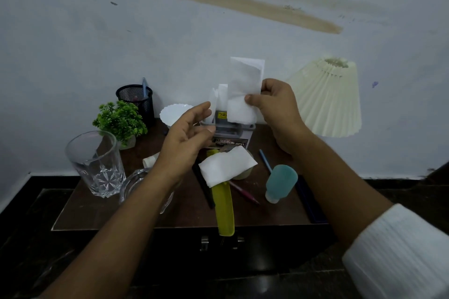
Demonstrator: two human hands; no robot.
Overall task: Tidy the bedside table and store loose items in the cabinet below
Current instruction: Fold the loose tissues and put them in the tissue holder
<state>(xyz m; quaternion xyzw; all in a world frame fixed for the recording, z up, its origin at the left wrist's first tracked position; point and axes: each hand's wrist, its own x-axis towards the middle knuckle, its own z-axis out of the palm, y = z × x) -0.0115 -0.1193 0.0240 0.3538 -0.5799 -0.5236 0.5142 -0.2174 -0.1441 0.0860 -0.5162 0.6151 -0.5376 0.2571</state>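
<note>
Over a cluttered bench [97,211], the right grip [274,109] pinches a white tissue [243,90] between thumb and fingers above the tissue holder [230,135], while the left grip [187,133] hangs spread and empty just beside it; a second tissue [226,165] lies on a yellow comb [224,211] near a teal bottle [281,181]

Brown table [189,213] carries glass [97,165], yellow comb [224,209], teal bottle [280,183], plant [120,119].

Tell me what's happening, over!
Right hand pinches tissue, raised. Left hand open beside it. Second tissue lies on yellow comb. Pen, teal bottle loose on table.
</note>
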